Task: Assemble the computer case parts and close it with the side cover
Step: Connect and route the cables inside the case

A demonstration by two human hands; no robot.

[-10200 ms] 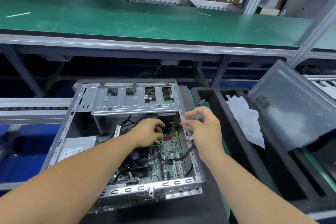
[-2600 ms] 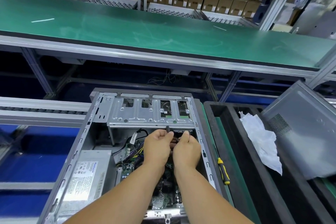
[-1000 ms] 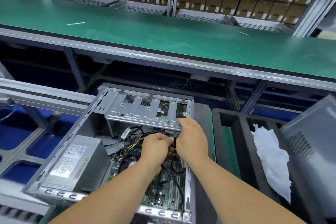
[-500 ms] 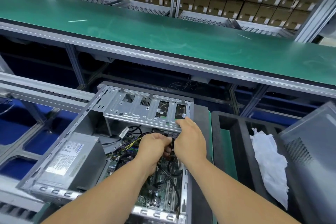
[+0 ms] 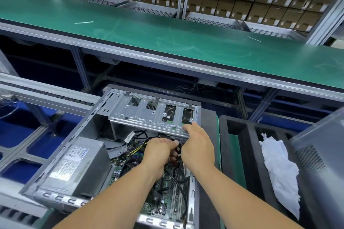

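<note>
An open grey computer case [image 5: 78, 135] lies on its side in front of me. Inside are a silver drive cage [image 5: 149, 115], a grey power supply [image 5: 74, 161] and a green motherboard [image 5: 167, 197] with black cables. My left hand [image 5: 158, 150] is curled around a black cable [image 5: 178, 149] just under the drive cage. My right hand [image 5: 197, 147] rests on the cage's front edge with its forefinger stretched onto the metal; its other fingers are hidden. The grey side cover [image 5: 320, 158] leans at the right.
A black foam tray [image 5: 240, 154] with a white crumpled bag [image 5: 279, 169] stands right of the case. A long green bench [image 5: 167, 39] runs across behind. A roller conveyor [image 5: 37, 89] is at the left, and cardboard boxes [image 5: 242, 3] fill the far shelves.
Over the last second both hands have stayed at the cable under the drive cage. Earlier my right hand moved from the cable up onto the cage's edge.
</note>
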